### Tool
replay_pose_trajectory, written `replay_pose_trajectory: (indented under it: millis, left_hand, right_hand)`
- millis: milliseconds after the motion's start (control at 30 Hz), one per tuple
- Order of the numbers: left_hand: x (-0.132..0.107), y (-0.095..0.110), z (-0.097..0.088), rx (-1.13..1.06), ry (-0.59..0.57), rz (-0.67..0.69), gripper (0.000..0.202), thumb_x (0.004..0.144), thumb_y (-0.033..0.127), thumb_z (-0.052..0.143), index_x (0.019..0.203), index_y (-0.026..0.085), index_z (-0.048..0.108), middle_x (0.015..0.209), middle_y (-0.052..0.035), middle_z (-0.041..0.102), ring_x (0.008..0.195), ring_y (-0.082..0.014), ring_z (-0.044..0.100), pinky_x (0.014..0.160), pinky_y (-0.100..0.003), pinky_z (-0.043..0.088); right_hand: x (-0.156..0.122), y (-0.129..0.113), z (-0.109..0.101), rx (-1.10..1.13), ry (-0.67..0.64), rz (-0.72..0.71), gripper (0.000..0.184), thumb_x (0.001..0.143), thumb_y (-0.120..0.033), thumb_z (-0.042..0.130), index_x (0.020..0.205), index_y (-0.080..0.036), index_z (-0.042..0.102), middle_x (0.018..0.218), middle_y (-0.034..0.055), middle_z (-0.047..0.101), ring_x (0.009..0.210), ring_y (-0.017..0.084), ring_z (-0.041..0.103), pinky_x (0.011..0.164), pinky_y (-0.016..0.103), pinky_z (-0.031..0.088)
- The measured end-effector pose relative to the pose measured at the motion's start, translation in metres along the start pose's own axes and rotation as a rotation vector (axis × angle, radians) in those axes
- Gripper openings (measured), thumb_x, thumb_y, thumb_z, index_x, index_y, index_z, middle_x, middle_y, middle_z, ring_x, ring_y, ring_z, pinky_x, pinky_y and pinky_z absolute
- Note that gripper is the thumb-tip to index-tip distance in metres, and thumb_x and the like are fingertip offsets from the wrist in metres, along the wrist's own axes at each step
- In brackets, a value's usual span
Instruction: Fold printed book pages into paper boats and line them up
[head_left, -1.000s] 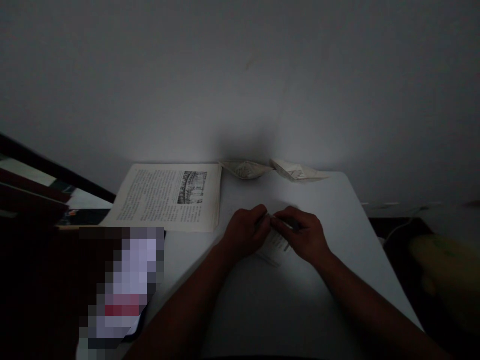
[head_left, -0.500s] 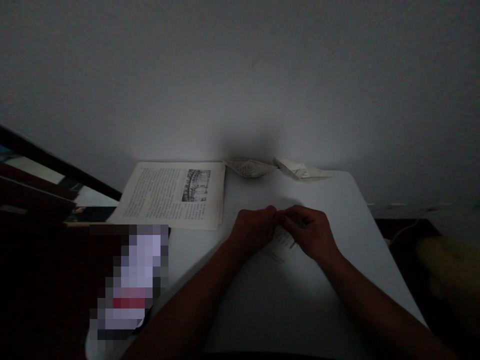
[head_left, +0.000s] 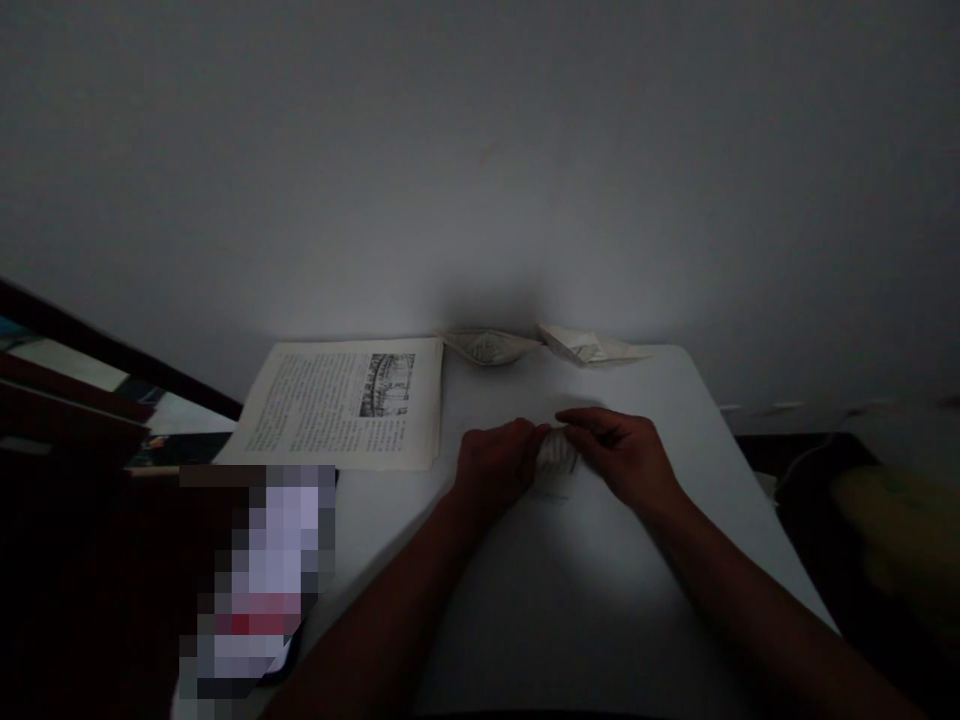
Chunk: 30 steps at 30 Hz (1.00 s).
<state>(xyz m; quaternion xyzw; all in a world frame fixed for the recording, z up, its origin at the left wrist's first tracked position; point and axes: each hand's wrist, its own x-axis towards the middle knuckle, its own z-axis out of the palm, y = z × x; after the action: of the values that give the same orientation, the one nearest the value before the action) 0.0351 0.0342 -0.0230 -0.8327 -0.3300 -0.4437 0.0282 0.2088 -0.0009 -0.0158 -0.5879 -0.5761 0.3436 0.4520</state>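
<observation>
Between my hands is a small piece of folded printed paper, held just above the white table. My left hand is closed on its left side, knuckles up. With thumb and fingers, my right hand pinches its upper right edge. Much of the paper hides behind my fingers, so its exact folds are hard to make out. Beyond my hands, against the wall, sit two folded paper boats, a left one and a right one, made of similar printed paper.
A stack of printed pages with a picture on top lies at the table's back left. Nearer, a blurred-out phone rests along the left edge. The wall rises directly behind the white table. A yellowish object is at right, beyond the table.
The paper between my hands looks narrower, with less of it showing below the fingers. My right hand's fingers have shifted along its top edge. The whole view has tilted slightly.
</observation>
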Motion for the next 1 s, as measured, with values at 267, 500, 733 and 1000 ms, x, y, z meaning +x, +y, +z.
replay_pose_trajectory:
  millis: [267,500,733,1000]
  left_hand:
    - [0.000,-0.011,-0.013,-0.106,0.079,-0.419,0.032,0.094,0.024,0.040,0.062,0.017,0.044,0.048,0.0071,0.036,0.040,-0.0053,0.036,0.046,-0.020,0.026]
    - [0.002,-0.016,-0.007,-0.309,0.156,-0.842,0.039,0.095,0.037,0.036,0.060,0.019,0.035,0.053,0.0052,0.033,0.049,-0.0088,0.034,0.048,-0.023,0.026]
    - [0.003,-0.017,-0.007,-0.445,0.040,-0.906,0.037,0.093,0.041,0.039,0.065,0.018,0.044,0.057,0.0040,0.039,0.053,-0.0104,0.040,0.050,-0.023,0.030]
    - [0.000,-0.021,-0.007,-0.567,-0.049,-0.707,0.033,0.071,0.009,0.047,0.102,0.019,0.053,0.103,-0.0068,0.057,0.090,-0.0178,0.058,0.069,-0.027,0.047]
  right_hand:
    - [0.001,0.005,-0.003,0.257,0.098,0.013,0.028,0.085,-0.035,0.059,0.107,-0.019,0.066,0.089,0.0063,0.073,0.065,0.017,0.071,0.065,0.035,0.059]
    - [-0.003,0.002,0.014,0.397,-0.029,0.057,0.037,0.079,-0.032,0.068,0.113,-0.021,0.059,0.084,0.0040,0.072,0.070,0.016,0.069,0.066,0.033,0.057]
    - [0.001,0.004,0.014,0.403,0.005,0.111,0.043,0.072,-0.028,0.074,0.111,-0.021,0.058,0.073,-0.0009,0.068,0.060,0.013,0.062,0.057,0.030,0.056]
    - [0.007,0.007,-0.012,0.461,0.153,0.186,0.051,0.067,-0.029,0.076,0.114,-0.023,0.057,0.108,0.0102,0.069,0.067,0.015,0.063,0.042,0.022,0.045]
